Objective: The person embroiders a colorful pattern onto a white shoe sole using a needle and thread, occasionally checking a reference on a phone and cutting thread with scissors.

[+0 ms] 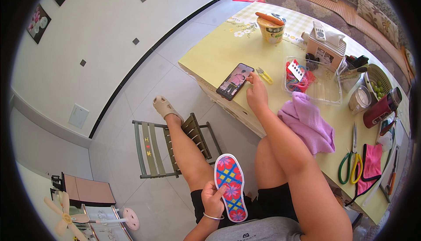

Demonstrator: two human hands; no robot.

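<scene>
Red, blue and yellow cover the insole (230,184) in my left hand (213,201), which is clamped on its edge above my lap, thumb across the patterned face. My right hand (258,94) is well apart from it, fingers curled at the right edge of the phone (235,81) lying on the desk (206,52); I cannot tell whether they press, pinch or only hover.

To handle the phone well, I'd use a light fingertip and leave it flat, since it lies close to the desk's edge and a shove could tip it off. A loose thumb on the insole should spare its stitched-looking surface from creasing. The small yellow snips (265,76) lie just beside my right hand, so the wrist is best kept clear of them.

Beyond, an open clear plastic box (335,92) holds a tangle of red and blue thread (299,79) with a white card on it. A yellow tub (272,34) carries what looks like a carrot (269,18) across its top. Green fruit (376,87) sits in a basket (382,73); the contents of the dark red flask (382,108) are hidden.
</scene>
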